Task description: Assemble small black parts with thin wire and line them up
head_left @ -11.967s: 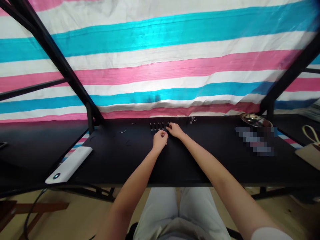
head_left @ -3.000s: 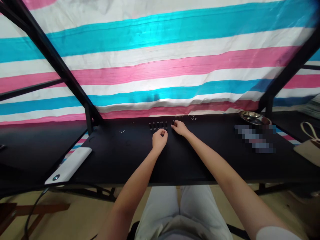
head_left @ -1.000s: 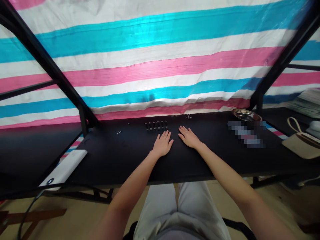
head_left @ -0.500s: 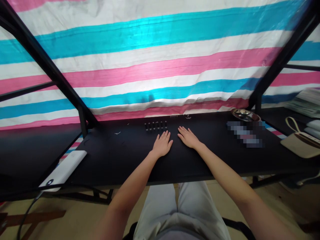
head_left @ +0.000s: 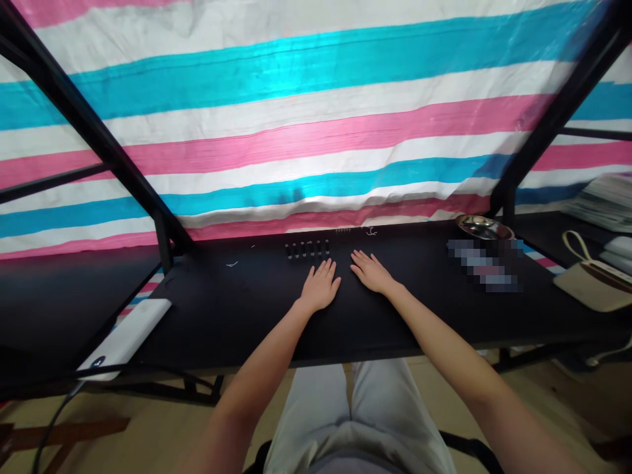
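My left hand (head_left: 320,286) lies palm down and flat on the black table (head_left: 222,316), holding nothing. Just beyond its fingertips is a row of several small dark cylinders (head_left: 303,249) with pale ends; their exact kind is too small to tell. To the right, my right hand (head_left: 372,272) also rests flat with its fingers stretched out and nothing in them. Farther back, near the table's rear edge, are a row of several tiny pale pieces (head_left: 343,230) and some white thread-like bits (head_left: 370,231).
A shiny metal bowl (head_left: 484,228) stands at the back right, with a blurred-out item (head_left: 486,266) in front of it. At the far right lies a beige pouch (head_left: 595,284). A white power bank (head_left: 131,336) with a cable sits at the left. Striped sheeting (head_left: 316,131) hangs behind.
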`<state>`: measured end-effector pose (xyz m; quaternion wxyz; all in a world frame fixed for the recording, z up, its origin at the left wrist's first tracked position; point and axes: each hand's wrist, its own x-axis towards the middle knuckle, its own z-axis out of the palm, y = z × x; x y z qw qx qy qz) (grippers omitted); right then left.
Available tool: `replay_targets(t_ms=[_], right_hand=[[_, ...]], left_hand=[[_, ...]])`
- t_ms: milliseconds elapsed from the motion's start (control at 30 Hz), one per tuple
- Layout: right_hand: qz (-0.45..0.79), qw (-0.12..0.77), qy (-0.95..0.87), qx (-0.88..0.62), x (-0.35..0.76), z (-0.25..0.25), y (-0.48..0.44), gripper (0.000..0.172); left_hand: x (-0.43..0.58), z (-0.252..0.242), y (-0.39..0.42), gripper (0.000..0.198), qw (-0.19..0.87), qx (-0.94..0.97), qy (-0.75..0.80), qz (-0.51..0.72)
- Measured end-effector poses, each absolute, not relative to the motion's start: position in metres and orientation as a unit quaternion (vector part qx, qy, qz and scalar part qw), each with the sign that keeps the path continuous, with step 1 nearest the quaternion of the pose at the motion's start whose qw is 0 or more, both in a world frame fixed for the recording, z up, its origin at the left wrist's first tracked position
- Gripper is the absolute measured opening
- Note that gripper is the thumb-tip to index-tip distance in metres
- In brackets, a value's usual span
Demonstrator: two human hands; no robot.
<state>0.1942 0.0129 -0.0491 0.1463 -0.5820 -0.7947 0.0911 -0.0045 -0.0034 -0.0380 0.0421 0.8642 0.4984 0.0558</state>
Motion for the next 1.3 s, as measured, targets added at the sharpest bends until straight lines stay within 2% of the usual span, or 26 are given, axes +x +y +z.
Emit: replay_targets(t_ms=[533, 667, 833, 933, 1300], right_hand=[[0.091, 0.169, -0.791, -0.580, 0.194, -0.050, 0.012, 0.050], [0.094, 0.214, -0.785, -0.574, 0.192, -0.051, 0.014, 0.045], [0.146, 0.346, -0.741, -0.557, 0.175, -0.046, 0.032, 0.039], [0.186, 0.392, -0.717, -0.545, 0.158, -0.044, 0.048, 0.037], [0.212, 0.396, -0.696, -0.560, 0.126, -0.045, 0.081, 0.034]], left_hand=[[-0.005, -0.034, -0.005, 0.054, 0.067, 0.863, 0.491, 0.098], [-0.005, -0.033, -0.005, 0.053, 0.081, 0.859, 0.494, 0.112], [-0.006, -0.031, -0.005, 0.050, 0.092, 0.852, 0.499, 0.131], [-0.006, -0.030, -0.006, 0.050, 0.095, 0.851, 0.498, 0.133], [-0.007, -0.027, -0.007, 0.050, 0.107, 0.851, 0.496, 0.133]])
